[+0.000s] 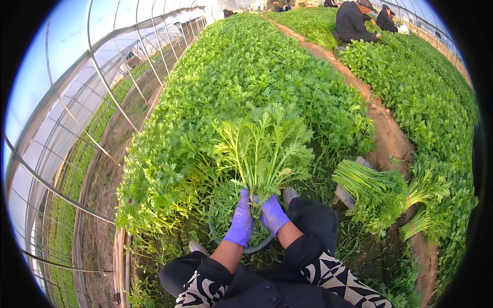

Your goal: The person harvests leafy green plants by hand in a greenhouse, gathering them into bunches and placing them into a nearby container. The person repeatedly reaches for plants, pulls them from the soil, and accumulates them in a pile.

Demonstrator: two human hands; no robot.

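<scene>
Purple gloves cover both hands. My left hand (242, 219) grips the stem bases of an upright bunch of leafy greens (262, 158) that look like garland chrysanthemum. On the other side of those stems, my right hand (274, 215) closes around them, its fingers partly hidden by leaves. The bunch fans out away from me, leaves up. Beneath my hands, between my legs, sits a round basin with a grey-blue rim (262, 247). Loose trimmed leaves (223, 208) fill the part of it that shows.
Uncut greens (246, 69) stand ahead. To my right, a stack of cut greens (369, 188) lies on a small stand (344, 196), beside banded bunches (418, 223). A dirt path (389, 131) runs past them. Several people (352, 23) crouch farther off. Greenhouse hoops (104, 81) line the left.
</scene>
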